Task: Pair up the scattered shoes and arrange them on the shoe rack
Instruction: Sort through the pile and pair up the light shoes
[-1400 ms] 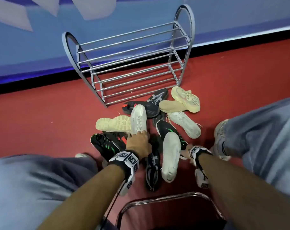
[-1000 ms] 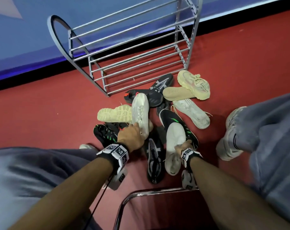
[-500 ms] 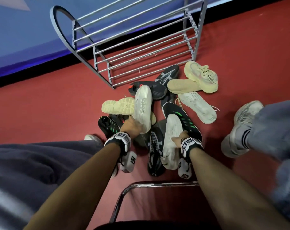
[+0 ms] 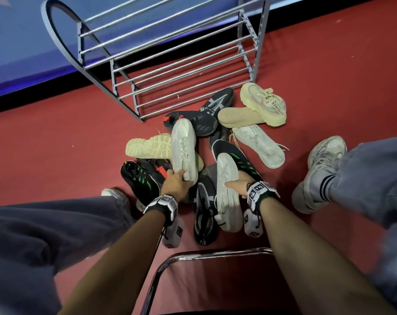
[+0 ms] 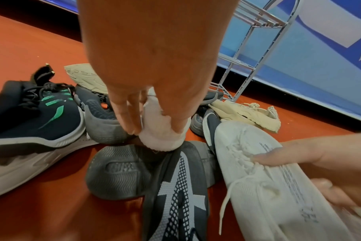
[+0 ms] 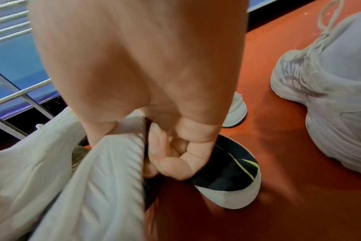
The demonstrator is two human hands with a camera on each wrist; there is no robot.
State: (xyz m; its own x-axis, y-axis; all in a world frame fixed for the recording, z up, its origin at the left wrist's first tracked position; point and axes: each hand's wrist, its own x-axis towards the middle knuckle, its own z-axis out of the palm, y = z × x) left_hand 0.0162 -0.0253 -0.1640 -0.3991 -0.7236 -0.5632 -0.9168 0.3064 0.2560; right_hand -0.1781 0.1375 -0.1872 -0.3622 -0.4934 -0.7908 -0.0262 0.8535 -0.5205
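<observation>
Above the shoe pile (image 4: 215, 142), a white sneaker (image 4: 184, 148) in each hand's grip.

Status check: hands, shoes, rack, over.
Left hand grips one white shoe; right hand grips its match. Rack bare. Other shoes piled underneath.

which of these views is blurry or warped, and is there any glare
Head view: sharp in the middle, the shoe rack bowed by the wide lens, a glint on the chair frame. Left wrist view: the left hand up close, the right hand smeared. Right wrist view: the white shoe soft and streaked.
</observation>
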